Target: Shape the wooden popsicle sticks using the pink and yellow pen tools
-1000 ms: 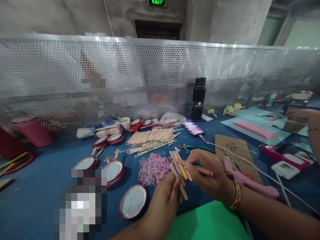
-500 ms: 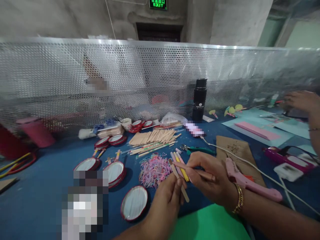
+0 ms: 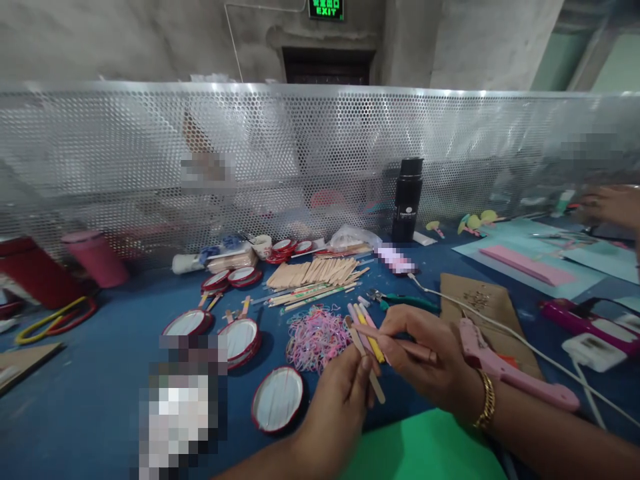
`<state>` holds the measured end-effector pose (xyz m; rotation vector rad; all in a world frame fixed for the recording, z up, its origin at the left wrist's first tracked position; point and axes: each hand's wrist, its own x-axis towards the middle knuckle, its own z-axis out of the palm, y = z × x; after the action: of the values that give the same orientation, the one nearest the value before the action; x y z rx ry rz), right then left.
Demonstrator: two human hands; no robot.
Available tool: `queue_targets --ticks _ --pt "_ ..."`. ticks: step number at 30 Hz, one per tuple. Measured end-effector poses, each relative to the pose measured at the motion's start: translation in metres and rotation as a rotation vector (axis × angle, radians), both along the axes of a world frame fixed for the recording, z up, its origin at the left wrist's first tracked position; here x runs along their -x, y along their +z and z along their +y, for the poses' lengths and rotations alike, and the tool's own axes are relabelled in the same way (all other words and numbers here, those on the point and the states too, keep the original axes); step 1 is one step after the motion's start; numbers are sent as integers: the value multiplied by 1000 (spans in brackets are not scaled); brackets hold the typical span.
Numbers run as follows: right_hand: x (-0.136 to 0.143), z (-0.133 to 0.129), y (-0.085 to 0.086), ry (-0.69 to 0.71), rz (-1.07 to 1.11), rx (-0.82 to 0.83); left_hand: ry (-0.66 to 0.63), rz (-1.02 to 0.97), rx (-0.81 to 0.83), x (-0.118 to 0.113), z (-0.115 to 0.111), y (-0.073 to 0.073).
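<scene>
My left hand [image 3: 340,390] pinches a wooden craft stick [image 3: 377,387], which slants up and away; its far end is coloured brown. My right hand [image 3: 433,357], with a gold bracelet on the wrist, grips a brownish-pink marker pen [image 3: 417,349]. The pen's tip meets the stick near the brown end, though whether it presses on it I cannot tell. Just beyond the hands lie several coloured markers [image 3: 373,340] and a heap of thin pastel rubber bands [image 3: 317,339]. A green sheet [image 3: 425,447] lies below the hands.
Red-rimmed round lids [image 3: 278,400] sit at left, some with sticks attached. Craft sticks [image 3: 320,272] are piled behind. A pink glue gun [image 3: 515,377], its white cord, green-handled pliers [image 3: 405,300] and a black bottle [image 3: 407,200] stand or lie around. At far right is another person's hand [image 3: 610,205].
The whole view has shifted slightly, so things appear farther right. Both hands keep their hold on the craft stick and the marker, with little movement between them.
</scene>
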<state>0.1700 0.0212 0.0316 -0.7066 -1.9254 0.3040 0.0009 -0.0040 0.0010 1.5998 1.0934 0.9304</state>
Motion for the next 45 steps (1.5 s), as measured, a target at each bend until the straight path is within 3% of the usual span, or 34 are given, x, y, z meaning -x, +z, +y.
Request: queue_targets --ticks 6,12,25,33,39,45 --pt "-1 1 -4 -69 31 -23 0 -28 26 0 -1 0" --pt "-1 -1 -4 6 20 -25 -14 -34 33 0 -1 1" --pt "-2 1 -6 -48 35 -25 -8 -33 36 -1 0 2" --pt "-1 0 -4 1 27 -46 -25 -65 63 -1 -2 2" --pt "0 0 -1 -71 40 -27 -4 -70 51 -1 -1 0" --pt "-1 -1 -3 6 42 -39 -3 -23 33 0 -1 1"
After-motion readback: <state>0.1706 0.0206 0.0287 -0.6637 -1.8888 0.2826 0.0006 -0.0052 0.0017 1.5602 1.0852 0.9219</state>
